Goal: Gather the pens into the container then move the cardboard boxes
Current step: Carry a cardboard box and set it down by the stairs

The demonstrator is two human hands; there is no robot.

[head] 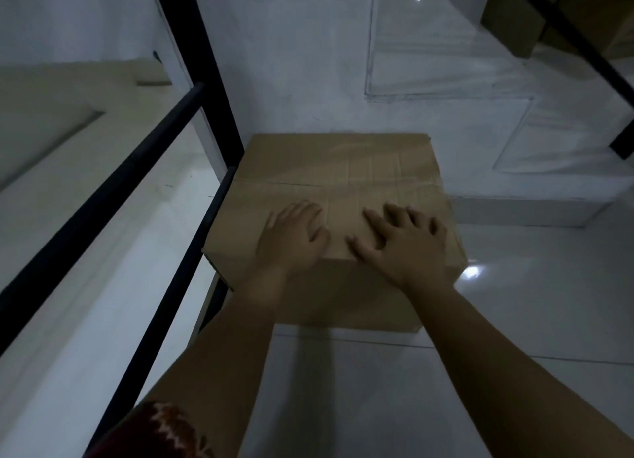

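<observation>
Both grips open, left hand point(293, 236) and right hand point(403, 243) flat atop the closed cardboard box point(338, 169).

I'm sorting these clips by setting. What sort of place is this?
Probably a storeroom or stockroom. A closed cardboard box sits on a glossy tiled floor beside a black metal rack, and more boxes are stacked at the upper right.
</observation>
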